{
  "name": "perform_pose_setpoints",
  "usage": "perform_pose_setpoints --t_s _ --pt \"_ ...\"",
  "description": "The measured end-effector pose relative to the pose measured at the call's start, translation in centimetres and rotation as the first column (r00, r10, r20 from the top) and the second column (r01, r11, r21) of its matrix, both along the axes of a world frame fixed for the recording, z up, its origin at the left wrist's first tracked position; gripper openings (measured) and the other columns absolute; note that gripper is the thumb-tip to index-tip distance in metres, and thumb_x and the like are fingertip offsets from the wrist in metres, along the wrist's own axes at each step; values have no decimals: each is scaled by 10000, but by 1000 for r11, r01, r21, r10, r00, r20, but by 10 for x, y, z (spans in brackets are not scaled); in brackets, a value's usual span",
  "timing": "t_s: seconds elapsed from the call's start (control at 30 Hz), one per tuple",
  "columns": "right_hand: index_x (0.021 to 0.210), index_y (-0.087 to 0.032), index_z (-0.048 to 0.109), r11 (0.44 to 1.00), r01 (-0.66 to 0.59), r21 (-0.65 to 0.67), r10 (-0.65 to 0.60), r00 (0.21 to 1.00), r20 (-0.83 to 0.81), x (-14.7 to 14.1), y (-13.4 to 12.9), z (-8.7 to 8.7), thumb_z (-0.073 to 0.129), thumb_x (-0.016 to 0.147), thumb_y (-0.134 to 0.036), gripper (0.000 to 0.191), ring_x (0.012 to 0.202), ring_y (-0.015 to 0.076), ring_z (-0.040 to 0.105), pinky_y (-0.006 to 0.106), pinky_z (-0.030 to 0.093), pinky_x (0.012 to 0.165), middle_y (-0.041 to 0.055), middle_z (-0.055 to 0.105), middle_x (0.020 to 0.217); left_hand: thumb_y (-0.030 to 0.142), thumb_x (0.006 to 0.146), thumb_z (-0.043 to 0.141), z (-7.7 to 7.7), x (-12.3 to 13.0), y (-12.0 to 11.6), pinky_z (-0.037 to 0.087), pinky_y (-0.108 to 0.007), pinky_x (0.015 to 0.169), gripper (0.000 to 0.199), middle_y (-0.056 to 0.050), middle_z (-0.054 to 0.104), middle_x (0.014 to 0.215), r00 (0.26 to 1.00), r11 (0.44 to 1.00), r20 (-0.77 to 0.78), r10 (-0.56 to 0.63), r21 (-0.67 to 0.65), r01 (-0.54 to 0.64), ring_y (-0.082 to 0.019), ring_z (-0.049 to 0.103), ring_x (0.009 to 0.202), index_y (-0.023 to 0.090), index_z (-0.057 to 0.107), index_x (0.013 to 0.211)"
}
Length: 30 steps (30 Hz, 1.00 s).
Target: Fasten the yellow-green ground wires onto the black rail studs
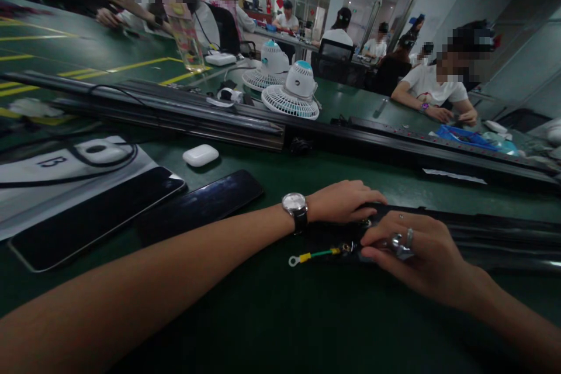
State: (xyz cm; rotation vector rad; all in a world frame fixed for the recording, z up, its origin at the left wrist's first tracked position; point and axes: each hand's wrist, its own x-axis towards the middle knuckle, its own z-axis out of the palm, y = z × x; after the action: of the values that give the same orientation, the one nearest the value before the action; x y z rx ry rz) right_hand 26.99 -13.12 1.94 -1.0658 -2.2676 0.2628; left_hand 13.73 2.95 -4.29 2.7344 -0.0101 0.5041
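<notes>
**Both hands gather at one dark end**

Our right hand [407, 245] bends thumb and forefinger close together at the end of the long black rail [495, 228]; we cannot tell whether they pinch anything. Our left hand [344, 201] lies just across from that grip, probably to steady the rail; its fingertips are partly hidden, so we cannot tell whether it clasps anything. Left of the right-hand grip juts a short green-and-yellow wire [322, 253], perhaps pointed outward to stay clear of the fingers. It ends in a flat metal ring terminal [293, 260]. Beyond both hands, slatted white fans [298, 85] stand past glossy, straight-edged dark bars [254, 128].
</notes>
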Motion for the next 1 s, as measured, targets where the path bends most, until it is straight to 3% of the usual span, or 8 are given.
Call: perform_pose_setpoints --t_s 0.37,0.73,1.0 --pt "969 -188 659 987 21 162 -35 996 80 2 3 -6 651 996 -221 44 683 167 671 292 493 643 24 731 795 263 1031 524 0 0 1 468 -326 895 310 -87 680 1171 1000 1000 0 -10 -6 10 -208 610 1028 205 576 1331" --pt "971 -191 652 996 -15 88 11 999 43 0 -1 -2 688 965 -209 41 699 163 658 295 501 653 18 725 804 232 1019 530 0 0 0 471 -333 904 314 -88 682 1178 1000 1000 2 0 -13 0 -209 611 1033 202 583 1327" --pt "986 -192 645 985 -5 174 -10 996 87 3 2 -9 691 973 -213 52 705 159 657 300 497 678 12 730 825 241 1020 531 -1 0 1 474 -336 905 316 -89 683 1182 1000 1000 6 -4 -13 4 -211 613 1037 202 581 1330"
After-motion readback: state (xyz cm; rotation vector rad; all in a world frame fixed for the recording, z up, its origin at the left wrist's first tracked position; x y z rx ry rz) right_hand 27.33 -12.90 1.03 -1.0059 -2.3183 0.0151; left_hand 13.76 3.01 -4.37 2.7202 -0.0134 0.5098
